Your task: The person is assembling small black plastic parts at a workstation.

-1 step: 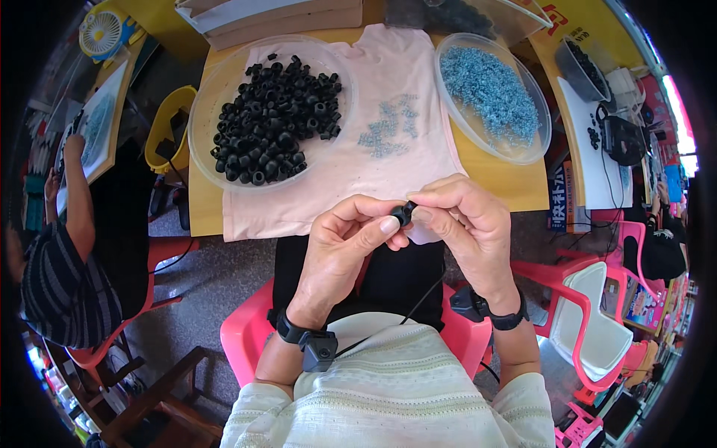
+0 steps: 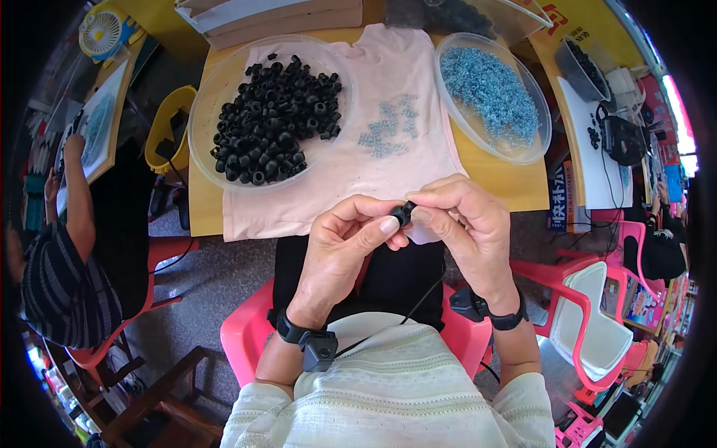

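Observation:
My left hand (image 2: 347, 235) pinches a small black hollow plastic part (image 2: 401, 216) between thumb and fingertips, just past the table's near edge. Meeting it from the other side, my right hand (image 2: 464, 224) has its thumb and forefinger closed on the upper right of the same part; whether a second small piece is in those fingertips is hidden. Many similar black parts (image 2: 261, 127) lie heaped in a round clear tray (image 2: 203, 82) at the table's left. A matching clear tray (image 2: 515, 155) on the right holds small pale-blue translucent pieces (image 2: 489, 93).
A pink cloth (image 2: 314, 198) covers the wooden table's (image 2: 515, 187) middle, with loose blue pieces (image 2: 388, 127) scattered on it. Cardboard boxes (image 2: 276, 26) stand at the back. A yellow bin (image 2: 170, 131) is left of the table. Another person (image 2: 71, 269) works at far left.

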`<action>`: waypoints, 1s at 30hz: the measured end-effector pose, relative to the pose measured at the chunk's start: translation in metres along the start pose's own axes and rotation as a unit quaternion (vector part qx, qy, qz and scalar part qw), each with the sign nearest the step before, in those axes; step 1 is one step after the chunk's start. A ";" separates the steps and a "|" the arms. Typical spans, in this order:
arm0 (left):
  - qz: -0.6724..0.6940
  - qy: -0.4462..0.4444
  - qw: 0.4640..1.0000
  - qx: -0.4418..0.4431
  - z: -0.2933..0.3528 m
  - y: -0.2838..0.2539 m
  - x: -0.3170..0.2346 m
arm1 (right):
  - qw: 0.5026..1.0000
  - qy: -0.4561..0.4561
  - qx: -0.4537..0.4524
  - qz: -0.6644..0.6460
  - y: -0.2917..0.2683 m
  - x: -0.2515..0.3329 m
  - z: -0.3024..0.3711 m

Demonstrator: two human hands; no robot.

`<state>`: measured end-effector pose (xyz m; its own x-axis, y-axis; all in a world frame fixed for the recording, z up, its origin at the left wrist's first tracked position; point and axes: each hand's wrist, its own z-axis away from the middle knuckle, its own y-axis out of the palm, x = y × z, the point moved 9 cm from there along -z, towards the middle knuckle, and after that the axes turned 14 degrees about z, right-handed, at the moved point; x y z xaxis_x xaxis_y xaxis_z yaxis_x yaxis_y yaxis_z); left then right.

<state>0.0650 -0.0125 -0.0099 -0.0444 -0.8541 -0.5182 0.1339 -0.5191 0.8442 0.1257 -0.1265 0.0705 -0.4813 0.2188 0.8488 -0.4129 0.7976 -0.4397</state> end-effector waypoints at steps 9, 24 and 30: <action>0.106 -0.061 0.992 -0.020 -0.003 -0.010 0.018 | 0.999 0.024 0.012 0.037 0.006 -0.007 0.002; 0.004 0.014 0.998 -0.060 -0.003 -0.009 0.014 | 0.998 0.030 0.021 0.044 0.003 -0.013 0.003; -0.076 0.075 0.993 -0.044 -0.002 -0.005 0.003 | 0.999 0.016 0.009 0.031 0.004 -0.015 0.007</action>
<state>0.0662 -0.0129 -0.0156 0.0763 -0.7481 -0.6592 0.2235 -0.6314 0.7425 0.1258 -0.1301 0.0542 -0.4826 0.2856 0.8280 -0.3961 0.7720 -0.4971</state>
